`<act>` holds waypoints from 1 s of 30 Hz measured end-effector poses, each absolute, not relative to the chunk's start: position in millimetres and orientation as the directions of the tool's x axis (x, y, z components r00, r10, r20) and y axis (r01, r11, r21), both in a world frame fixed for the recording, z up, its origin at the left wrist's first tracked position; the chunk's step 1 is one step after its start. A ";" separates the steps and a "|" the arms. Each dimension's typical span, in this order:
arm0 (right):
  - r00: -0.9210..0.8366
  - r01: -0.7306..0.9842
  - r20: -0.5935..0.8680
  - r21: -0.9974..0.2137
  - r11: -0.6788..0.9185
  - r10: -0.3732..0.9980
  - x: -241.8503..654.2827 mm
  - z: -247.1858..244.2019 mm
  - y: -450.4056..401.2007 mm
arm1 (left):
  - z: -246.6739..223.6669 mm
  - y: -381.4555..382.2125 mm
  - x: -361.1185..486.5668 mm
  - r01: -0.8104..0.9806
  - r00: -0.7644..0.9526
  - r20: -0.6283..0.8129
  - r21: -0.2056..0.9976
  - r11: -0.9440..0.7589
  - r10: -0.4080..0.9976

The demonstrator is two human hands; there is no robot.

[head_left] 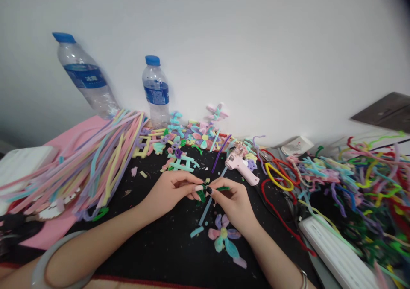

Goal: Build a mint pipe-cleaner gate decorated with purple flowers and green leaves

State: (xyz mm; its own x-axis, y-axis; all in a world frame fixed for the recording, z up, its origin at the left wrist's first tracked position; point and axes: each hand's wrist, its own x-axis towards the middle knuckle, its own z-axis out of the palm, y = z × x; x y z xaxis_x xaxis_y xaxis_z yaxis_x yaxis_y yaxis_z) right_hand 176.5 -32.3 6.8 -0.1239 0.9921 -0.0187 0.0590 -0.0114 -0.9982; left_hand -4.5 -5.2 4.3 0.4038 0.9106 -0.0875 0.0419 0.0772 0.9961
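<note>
Both of my hands meet over the middle of the black mat. Thumb and fingertips of my left hand pinch a dark green pipe cleaner that is bent into a small shape. My right hand pinches the same green piece from the other side, and a green end shows by its fingers. The fingertips partly cover the piece, so its full shape is hidden. Just below my right hand lies a pastel pipe-cleaner flower with a yellow centre. A short light-blue piece is beside it.
A pink glue gun lies beyond my right hand. Finished pipe-cleaner shapes line the wall. Two water bottles stand behind. Long pastel pipe cleaners spread at left; a tangled coloured heap and a white power strip are at right.
</note>
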 end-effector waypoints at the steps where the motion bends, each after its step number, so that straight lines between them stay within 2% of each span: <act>1: -0.131 0.067 -0.016 -0.998 -0.007 0.991 177.2 6.6 -32.2 | 4.3 -4.9 -4.9 0.048 0.380 -0.073 0.997 0.060 0.922; 8: -0.153 0.179 0.048 -0.981 0.076 0.987 179.4 6.6 -33.0 | 8.2 -4.9 -6.1 0.114 0.272 -0.041 0.993 0.010 0.961; 14: -0.203 0.324 0.076 -0.936 0.140 0.976 175.6 4.9 -38.0 | 9.7 -1.5 -6.8 0.099 0.307 -0.067 0.994 0.038 0.949; 18: -0.247 0.428 0.120 -0.877 0.219 0.962 174.9 2.0 -39.1 | 5.4 0.9 -7.5 0.017 0.348 -0.116 0.993 0.118 0.930; 24: -0.173 0.402 0.121 -0.897 0.182 0.978 175.9 0.2 -37.1 | -3.8 -3.2 -2.2 -0.149 0.462 -0.263 0.918 0.367 0.847; 30: -0.260 0.431 0.164 -0.862 0.267 0.952 175.5 1.2 -37.8 | -4.1 -6.1 0.6 -0.171 0.437 -0.253 0.919 0.356 0.863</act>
